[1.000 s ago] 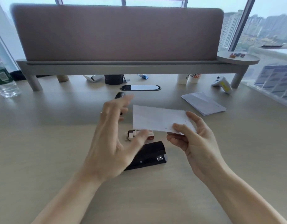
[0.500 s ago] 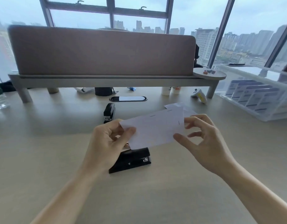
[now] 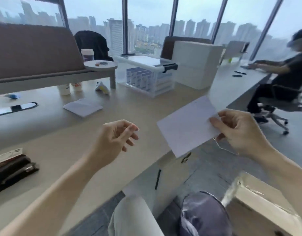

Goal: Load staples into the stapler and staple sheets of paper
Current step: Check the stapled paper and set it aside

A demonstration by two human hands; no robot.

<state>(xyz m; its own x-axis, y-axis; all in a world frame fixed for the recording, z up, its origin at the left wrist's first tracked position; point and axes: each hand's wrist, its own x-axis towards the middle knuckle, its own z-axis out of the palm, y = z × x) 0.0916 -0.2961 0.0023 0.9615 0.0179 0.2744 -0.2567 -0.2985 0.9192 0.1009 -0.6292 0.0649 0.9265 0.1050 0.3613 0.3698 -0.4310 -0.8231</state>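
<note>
My right hand point(image 3: 238, 132) pinches the right end of the white stapled sheets point(image 3: 184, 126) and holds them in the air over the desk's right edge. My left hand point(image 3: 116, 138) hovers above the desk with loosely curled fingers and nothing in it. The black stapler point(image 3: 12, 172) lies at the far left edge of the view on the desk, with the small staple box point(image 3: 9, 155) just behind it. A stack of loose white paper point(image 3: 83, 107) lies on the desk beyond my left hand.
A clear plastic bin point(image 3: 146, 77) and a white box point(image 3: 196, 63) stand at the back right of the desk point(image 3: 61, 133). A person sits on an office chair point(image 3: 281, 99) at the right. A cardboard box point(image 3: 266, 206) and a purple bag sit on the floor below.
The view has swung right. My left hand has let go of the sheets and my right hand has taken them and carried them right, away from the stapler.
</note>
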